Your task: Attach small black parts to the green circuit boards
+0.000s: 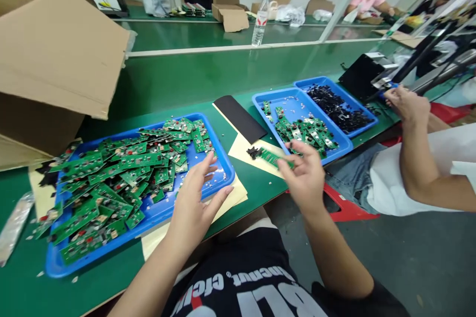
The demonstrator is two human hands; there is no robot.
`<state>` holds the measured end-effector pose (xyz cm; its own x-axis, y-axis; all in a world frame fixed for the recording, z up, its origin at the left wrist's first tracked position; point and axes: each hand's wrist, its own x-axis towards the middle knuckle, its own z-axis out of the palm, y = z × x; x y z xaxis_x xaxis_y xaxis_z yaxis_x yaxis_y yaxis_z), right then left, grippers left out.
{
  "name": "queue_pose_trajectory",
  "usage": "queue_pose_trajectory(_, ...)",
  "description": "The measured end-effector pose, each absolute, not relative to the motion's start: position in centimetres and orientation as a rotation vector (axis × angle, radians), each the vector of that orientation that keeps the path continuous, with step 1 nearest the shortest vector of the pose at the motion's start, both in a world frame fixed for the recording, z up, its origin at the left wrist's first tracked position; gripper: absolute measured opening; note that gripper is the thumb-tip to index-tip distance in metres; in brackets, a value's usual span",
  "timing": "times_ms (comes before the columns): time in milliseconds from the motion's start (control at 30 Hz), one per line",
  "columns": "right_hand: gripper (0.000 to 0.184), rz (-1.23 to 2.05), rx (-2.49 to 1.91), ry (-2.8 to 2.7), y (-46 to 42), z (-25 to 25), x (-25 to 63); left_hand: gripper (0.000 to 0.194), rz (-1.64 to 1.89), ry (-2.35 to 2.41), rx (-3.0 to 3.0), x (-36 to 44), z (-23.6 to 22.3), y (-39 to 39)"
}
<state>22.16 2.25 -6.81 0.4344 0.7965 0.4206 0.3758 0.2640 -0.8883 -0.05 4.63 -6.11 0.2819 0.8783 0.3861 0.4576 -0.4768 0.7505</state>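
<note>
My right hand (305,178) pinches a long green circuit board (269,157) between thumb and fingers, slightly blurred, above pale yellow paper (238,147). Small black pieces (254,152) show at the board's far end; whether they are attached I cannot tell. Over the near right part of a blue tray (229,171), my left hand (193,198) is open, its fingers spread and nothing in them. Heaped in that tray are many green circuit boards (141,161). Beyond my right hand, a second blue tray (266,98) contains smaller green boards (305,131).
A third blue tray (366,129) holds black parts (332,109). A black pad (240,118) lies between trays. A large cardboard box (63,44) stands left, and a water bottle (261,20) behind. At right, a co-worker's hand (407,104) works near a black device (362,77).
</note>
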Motion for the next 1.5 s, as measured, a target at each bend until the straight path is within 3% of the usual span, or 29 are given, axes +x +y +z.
queue_pose_trajectory(200,0.042,-0.018,-1.829,-1.063,6.6,-7.5,32.7,0.036,0.835,1.207,2.262,0.0,-6.1,4.8)
queue_pose_trajectory(467,0.038,-0.092,-2.002,-1.286,5.8,-6.4,33.7,0.027,0.781,1.163,2.392,-0.3,-6.4,5.0)
queue_pose_trajectory(533,0.040,0.068,-1.853,-1.261,5.3,-6.4,31.9,0.028,0.753,1.179,2.434,0.0,-6.4,5.4)
queue_pose_trajectory(633,0.044,0.666,-1.538,-1.245,5.1,-7.9,27.9,0.029,0.600,1.183,2.578,1.5,-6.4,6.4)
queue_pose_trajectory(700,0.048,0.856,-1.490,-1.286,5.4,-9.6,25.2,0.031,0.417,1.182,2.691,3.2,-6.4,7.3)
queue_pose_trajectory(867,0.047,0.788,-1.512,-1.328,6.5,-13.0,22.0,0.039,0.110,1.248,2.772,7.7,-6.6,9.0)
queue_pose_trajectory(1200,0.046,0.591,-1.597,-1.452,6.2,-13.8,21.9,0.039,0.095,1.271,2.712,9.6,-8.2,9.3)
queue_pose_trajectory(1500,0.051,0.582,-1.609,-1.414,6.1,-13.3,22.4,0.026,0.137,1.257,2.738,8.9,-8.2,9.5)
